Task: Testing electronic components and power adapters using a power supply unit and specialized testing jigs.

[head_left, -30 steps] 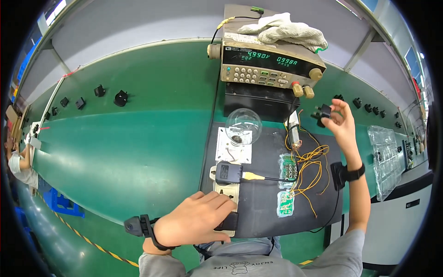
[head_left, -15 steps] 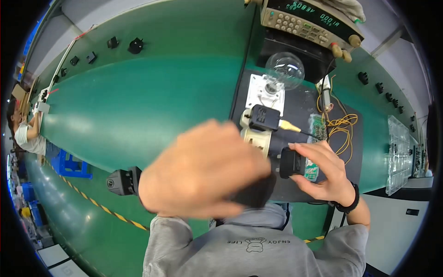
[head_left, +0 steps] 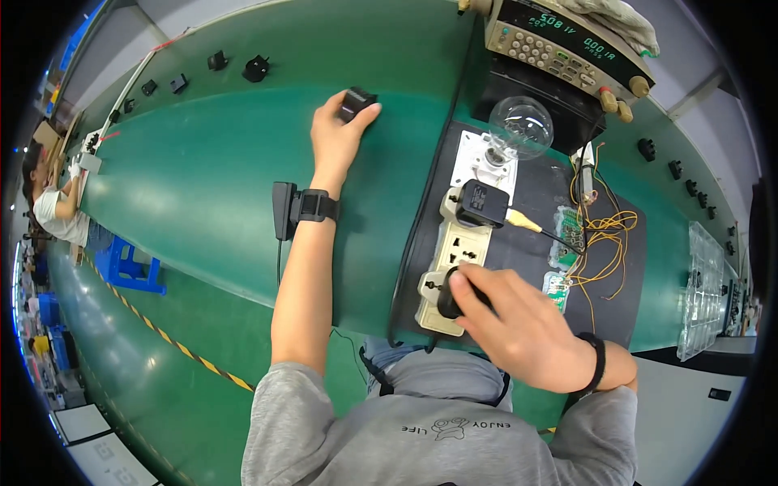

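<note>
My left hand (head_left: 335,139) reaches out over the green mat, its fingers closed round a small black power adapter (head_left: 357,103). Whether that adapter rests on the mat, I cannot tell. Close to my body, my right hand (head_left: 523,328) grips a second black adapter (head_left: 455,293) at the near end of a cream power strip (head_left: 442,317). This adapter is right against a white plug piece (head_left: 432,283) on the strip; my fingers partly hide it. Farther up the strip sits another black adapter (head_left: 481,203) with a yellow-ended cable (head_left: 523,219) in it.
Beyond the strip stand a clear bulb (head_left: 521,128) on a white base and a bench power supply (head_left: 559,53). Yellow wires (head_left: 604,220) and green circuit boards (head_left: 569,235) lie right. Black adapters (head_left: 256,69) line the far edge. A co-worker (head_left: 57,198) sits far left.
My left hand has swung from in front of my body, where it was blurred, out to the far mat with an adapter. My right hand has brought its adapter left to the strip.
</note>
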Available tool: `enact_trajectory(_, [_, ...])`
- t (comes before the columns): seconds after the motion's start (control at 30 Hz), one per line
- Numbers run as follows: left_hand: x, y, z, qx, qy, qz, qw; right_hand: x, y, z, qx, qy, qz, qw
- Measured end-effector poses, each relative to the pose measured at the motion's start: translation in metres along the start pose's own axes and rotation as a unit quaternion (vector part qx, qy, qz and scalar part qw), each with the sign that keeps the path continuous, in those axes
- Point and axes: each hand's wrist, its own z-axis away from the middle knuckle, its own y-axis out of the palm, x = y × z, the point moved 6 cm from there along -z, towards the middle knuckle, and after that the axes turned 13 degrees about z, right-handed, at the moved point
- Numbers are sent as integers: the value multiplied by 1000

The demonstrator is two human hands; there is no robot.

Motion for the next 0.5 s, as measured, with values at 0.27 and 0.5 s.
enact_trajectory(0.27, [-5,30,-13,-82,29,-61,994,-34,5,-3,28,-18,-59,998])
enact_trajectory(0.5, [0,48,-34,-57,40,-51,996,-104,9,22,-78,191,-21,978])
